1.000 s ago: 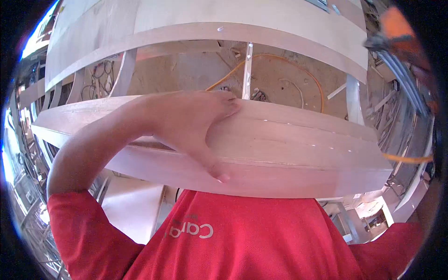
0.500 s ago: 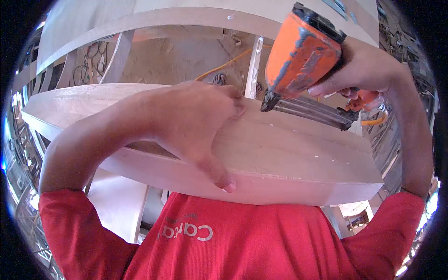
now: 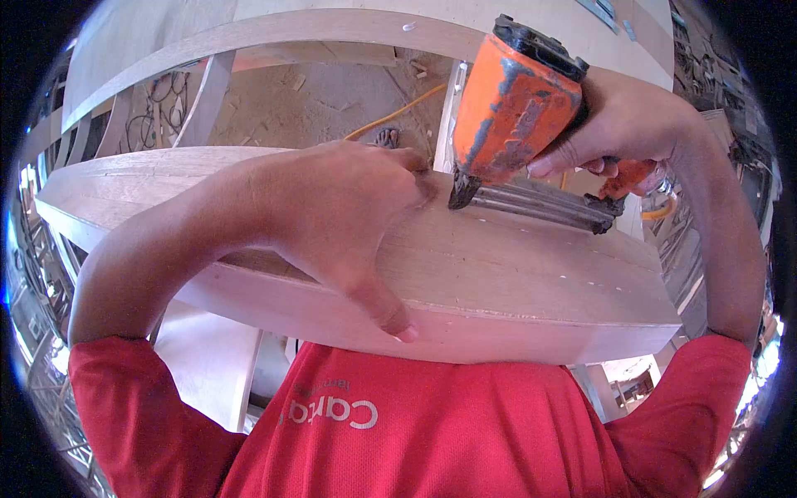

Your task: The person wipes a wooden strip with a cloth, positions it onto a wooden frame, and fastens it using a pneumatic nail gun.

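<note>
A long, pale wooden piece (image 3: 531, 266) with a curved front edge lies across the view, close against my red shirt. My left hand (image 3: 349, 216) grips across its top, thumb spread down over the front side and fingers bent at the far edge. In my right hand (image 3: 614, 124) is an orange nail gun (image 3: 519, 112) with a black end cap. The gun's dark nose is at the wood's top surface, just right of my left fingers; whether it touches is hard to tell. Small pale marks dot the wood to the right.
Beyond the wood is a curved wooden frame (image 3: 332, 26) with upright ribs (image 3: 207, 100). A yellow-orange hose (image 3: 398, 110) runs over the dusty floor, near a foot (image 3: 387, 138). A pale panel (image 3: 207, 353) stands at the lower left.
The nail gun in my right hand has moved left and slightly down, nearer my left fingers. My left hand has stayed in place on the wood.
</note>
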Tool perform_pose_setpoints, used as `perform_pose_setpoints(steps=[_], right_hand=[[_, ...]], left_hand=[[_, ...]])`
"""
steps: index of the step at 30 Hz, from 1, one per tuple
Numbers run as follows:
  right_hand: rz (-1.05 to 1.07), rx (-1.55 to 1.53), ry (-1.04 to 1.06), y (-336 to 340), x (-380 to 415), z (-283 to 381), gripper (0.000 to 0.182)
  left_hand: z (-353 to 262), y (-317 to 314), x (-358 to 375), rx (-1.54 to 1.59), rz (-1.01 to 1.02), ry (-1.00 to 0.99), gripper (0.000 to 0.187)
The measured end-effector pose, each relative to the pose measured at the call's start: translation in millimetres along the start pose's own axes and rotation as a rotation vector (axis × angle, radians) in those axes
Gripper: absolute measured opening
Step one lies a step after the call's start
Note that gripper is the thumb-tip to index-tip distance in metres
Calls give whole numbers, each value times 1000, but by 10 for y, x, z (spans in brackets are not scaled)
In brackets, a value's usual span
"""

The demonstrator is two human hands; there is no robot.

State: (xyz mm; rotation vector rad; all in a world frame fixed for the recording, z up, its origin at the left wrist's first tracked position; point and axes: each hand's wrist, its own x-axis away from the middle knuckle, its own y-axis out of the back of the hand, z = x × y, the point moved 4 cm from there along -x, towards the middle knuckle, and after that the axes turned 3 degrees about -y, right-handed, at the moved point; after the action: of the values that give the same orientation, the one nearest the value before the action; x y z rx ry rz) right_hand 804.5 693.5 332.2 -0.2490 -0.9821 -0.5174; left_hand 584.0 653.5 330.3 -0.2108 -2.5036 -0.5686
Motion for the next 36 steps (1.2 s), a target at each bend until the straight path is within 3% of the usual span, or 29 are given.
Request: perform_pose_setpoints(steps=[10,17,19,22,36], right_hand=[[-10,-18,-87,21,-32,-11,48],[56,-27,2,58,-81,-90,42],[-62,-1,-24,163,-104,-152,41],[-79,-43,4,172,-154,-154,41],[-36,-74,-79,137,-231,-141,47]], left_hand=[[8,5,0,18,26,32,112],[15,-17,-3,-18,21,36,113],[6,-19,4,-13,20,31,114],[18,-11,-3,-12,7,15,115],[1,2,6,6,-4,22,110]])
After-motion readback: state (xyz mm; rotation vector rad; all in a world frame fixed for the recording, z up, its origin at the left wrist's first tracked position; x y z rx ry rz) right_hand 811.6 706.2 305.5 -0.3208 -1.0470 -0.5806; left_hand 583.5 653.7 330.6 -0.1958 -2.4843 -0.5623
